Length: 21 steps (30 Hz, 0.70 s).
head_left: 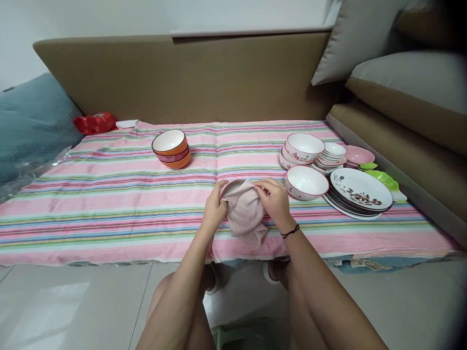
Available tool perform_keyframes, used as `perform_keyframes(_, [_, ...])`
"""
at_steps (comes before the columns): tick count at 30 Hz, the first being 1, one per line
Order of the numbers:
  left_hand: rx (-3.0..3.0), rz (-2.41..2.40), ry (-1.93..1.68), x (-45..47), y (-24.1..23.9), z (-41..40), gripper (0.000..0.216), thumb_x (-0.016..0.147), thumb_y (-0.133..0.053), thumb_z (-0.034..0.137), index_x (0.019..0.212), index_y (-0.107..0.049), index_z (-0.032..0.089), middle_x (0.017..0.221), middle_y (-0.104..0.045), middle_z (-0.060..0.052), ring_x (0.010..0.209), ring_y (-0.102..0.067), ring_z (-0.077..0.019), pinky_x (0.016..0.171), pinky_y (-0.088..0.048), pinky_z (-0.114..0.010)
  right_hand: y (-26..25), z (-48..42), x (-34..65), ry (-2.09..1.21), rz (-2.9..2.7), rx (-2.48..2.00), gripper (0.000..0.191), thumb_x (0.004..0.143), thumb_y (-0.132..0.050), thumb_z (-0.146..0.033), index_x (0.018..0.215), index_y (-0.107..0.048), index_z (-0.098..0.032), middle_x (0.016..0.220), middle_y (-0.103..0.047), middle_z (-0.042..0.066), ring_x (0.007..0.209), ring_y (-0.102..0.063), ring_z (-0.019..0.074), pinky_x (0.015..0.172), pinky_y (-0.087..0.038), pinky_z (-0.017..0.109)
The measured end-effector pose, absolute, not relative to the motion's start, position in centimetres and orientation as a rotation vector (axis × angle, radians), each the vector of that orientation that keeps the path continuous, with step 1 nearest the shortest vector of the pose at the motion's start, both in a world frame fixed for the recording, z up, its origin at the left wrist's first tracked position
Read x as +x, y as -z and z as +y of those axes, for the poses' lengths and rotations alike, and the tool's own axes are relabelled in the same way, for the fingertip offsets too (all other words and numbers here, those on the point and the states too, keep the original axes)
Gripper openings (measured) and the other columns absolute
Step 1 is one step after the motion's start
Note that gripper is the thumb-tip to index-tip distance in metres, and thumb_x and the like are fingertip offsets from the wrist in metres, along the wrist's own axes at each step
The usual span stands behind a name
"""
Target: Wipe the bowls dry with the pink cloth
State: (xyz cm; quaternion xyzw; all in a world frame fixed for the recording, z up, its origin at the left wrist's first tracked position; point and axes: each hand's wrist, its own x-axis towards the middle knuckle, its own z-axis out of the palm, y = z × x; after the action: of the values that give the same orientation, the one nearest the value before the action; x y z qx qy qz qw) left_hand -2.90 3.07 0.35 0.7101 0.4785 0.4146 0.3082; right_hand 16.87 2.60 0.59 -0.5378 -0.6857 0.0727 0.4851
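A bowl (230, 186) with a red rim is held up between my hands, mostly covered by a pale pink cloth (245, 214). My left hand (215, 206) is closed on the bowl's left side, thumb in front. My right hand (273, 197) pinches the cloth at the bowl's right rim. Just right of it stands a white bowl (307, 182) with a red rim. Behind that, similar white bowls (303, 146) are stacked. To the left sits a stack of orange and red patterned bowls (171, 148) with white insides.
A striped cloth (109, 204) covers the seat. At right are a stack of patterned plates (361, 189), small white dishes (332, 153), a pink bowl (359, 154) and a green leaf-shaped dish (386, 182). A red bag (95, 123) lies far left. A green stool (244, 335) is below me.
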Motion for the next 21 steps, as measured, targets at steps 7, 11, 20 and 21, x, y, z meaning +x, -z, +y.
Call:
perform_keyframes(7, [1.870,1.204,-1.063,-3.3,-0.7,3.0,0.065,0.059,-0.044,0.011,0.122,-0.049,0.022,0.127,-0.056,-0.005,0.121,-0.051,-0.0261,0.105,-0.039,-0.042,-1.4,2.2,15.6,-0.150,-1.515,-1.249,0.024,0.094,-0.046,-0.030,0.094,-0.068,-0.022,0.082,-0.070,0.006,0.076,-0.064,0.0221,0.073,-0.051,0.035])
perform_keyframes(11, [1.868,1.177,-1.061,-3.2,-1.1,2.8,0.060,0.063,-0.051,0.015,0.122,-0.047,0.021,0.127,-0.055,-0.006,0.122,-0.050,-0.0264,0.106,-0.038,-0.041,-1.3,2.4,14.8,-0.246,-1.587,-1.092,0.030,0.094,-0.040,-0.023,0.120,-0.056,-0.022,0.118,-0.064,0.009,0.110,-0.060,0.0238,0.097,-0.048,0.041])
perform_keyframes(20, [1.796,1.314,-1.163,-2.6,-1.3,2.3,0.028,0.086,-0.057,0.038,0.109,-0.053,0.022,0.114,-0.062,-0.006,0.112,-0.058,-0.0221,0.095,-0.045,-0.037,-0.1,3.2,14.3,-0.431,-1.602,-1.100,0.036,0.083,-0.053,-0.017,0.118,-0.047,-0.022,0.126,-0.059,0.011,0.119,-0.055,0.0232,0.100,-0.046,0.043])
perform_keyframes(21, [1.798,1.346,-1.191,-2.6,-1.3,2.3,0.025,0.086,-0.056,0.037,0.106,-0.054,0.022,0.116,-0.063,-0.007,0.114,-0.057,-0.0228,0.095,-0.046,-0.038,-0.1,3.2,14.3,-0.422,-1.624,-1.098,0.032,0.083,-0.055,-0.018,0.114,-0.050,-0.022,0.123,-0.060,0.011,0.117,-0.056,0.0237,0.099,-0.047,0.043])
